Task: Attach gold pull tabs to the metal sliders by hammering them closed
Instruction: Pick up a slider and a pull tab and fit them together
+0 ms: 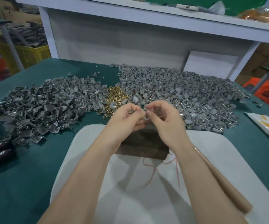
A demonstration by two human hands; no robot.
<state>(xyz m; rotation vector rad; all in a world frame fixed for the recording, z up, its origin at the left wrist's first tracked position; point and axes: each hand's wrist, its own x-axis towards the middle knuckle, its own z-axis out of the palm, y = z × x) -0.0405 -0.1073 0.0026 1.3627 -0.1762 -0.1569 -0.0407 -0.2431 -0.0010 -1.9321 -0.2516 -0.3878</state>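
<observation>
Grey sliders (38, 110) lay heaped on the left, gold pull tabs (114, 96) just beyond the hands. The left hand (127, 117) and right hand (164, 120), fingers curled, both pinched one small slider (145, 117) between their fingertips above a dark block (140, 146).

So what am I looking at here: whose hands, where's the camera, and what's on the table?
No machine here: a person works bare-handed, and the one camera sits on their head, looking forward and down. The left hand and right hand together pinch one small grey metal slider. On the green table lie a left heap and a right heap of grey sliders, with a pile of gold pull tabs between them. Below the hands, a dark wooden block rests on a white pad.
</observation>
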